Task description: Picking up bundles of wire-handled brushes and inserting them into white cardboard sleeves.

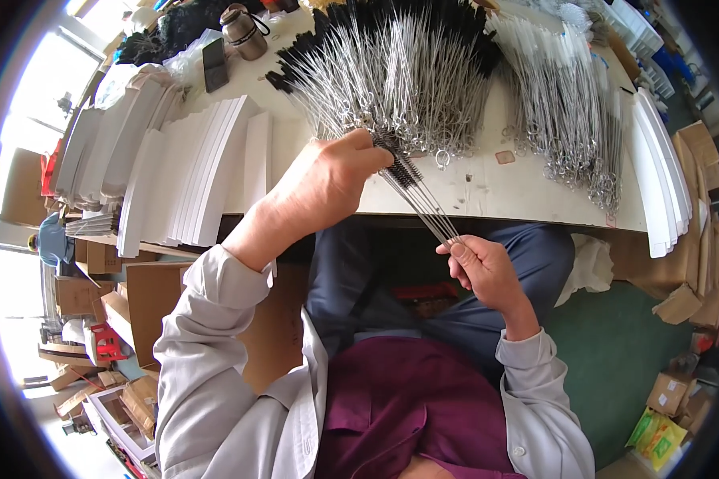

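A small bundle of thin wire brushes (pixel 426 203) spans the gap between the person's hands, just above the table's (pixel 527 182) near edge. Its long axis slants from far left to near right. The left hand (pixel 327 177) closes its fingers around the far, dark-bristled part; the right hand (pixel 487 270) pinches the bare wires at the near end. The left hand is nearer the large black-tipped brush pile (pixel 411 72) beyond the bundle.
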Demonstrator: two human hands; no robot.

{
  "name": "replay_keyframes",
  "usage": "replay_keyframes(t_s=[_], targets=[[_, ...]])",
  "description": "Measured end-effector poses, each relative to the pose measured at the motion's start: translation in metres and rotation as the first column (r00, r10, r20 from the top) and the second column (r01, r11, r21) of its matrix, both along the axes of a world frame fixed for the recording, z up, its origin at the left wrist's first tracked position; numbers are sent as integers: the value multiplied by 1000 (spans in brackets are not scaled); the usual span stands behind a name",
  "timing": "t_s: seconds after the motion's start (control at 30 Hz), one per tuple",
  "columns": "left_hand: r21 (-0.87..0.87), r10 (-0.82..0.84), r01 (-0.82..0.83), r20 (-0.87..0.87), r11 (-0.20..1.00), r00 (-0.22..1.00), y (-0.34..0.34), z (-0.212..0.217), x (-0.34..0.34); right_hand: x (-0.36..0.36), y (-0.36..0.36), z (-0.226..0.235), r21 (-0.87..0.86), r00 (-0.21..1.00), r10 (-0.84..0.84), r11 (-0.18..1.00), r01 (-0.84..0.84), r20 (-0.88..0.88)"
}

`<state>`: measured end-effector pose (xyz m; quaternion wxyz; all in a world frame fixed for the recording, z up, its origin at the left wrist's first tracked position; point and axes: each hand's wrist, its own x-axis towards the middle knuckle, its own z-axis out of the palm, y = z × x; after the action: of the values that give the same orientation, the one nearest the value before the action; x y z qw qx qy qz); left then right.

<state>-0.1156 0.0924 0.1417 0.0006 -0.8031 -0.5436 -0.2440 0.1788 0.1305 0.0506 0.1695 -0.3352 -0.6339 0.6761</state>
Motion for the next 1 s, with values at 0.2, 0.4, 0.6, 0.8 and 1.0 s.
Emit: replay_keyframes(t_s=[0.2, 0.4, 0.6, 0.8, 1.0], targets=[[-21, 82, -79, 320, 997, 944, 3, -5, -1, -2, -2, -5, 107, 1000, -6, 994, 8, -14], [60, 159, -174, 195, 983, 968, 4, -9, -6, -1, -3, -4, 77, 1000, -3, 997, 3, 4], [79, 177, -196, 199, 977, 964, 5, -15, -8, 0, -3, -8, 127, 1000, 18, 992, -21, 18], [99, 185, -208, 199, 973, 962, 6, -20, -8, -1, -4, -9, 148, 1000, 15, 989, -17, 11], [140, 241, -256, 112, 957, 964, 3, -26, -4, -2, -6, -10, 172, 1000, -12, 985, 8, 20]])
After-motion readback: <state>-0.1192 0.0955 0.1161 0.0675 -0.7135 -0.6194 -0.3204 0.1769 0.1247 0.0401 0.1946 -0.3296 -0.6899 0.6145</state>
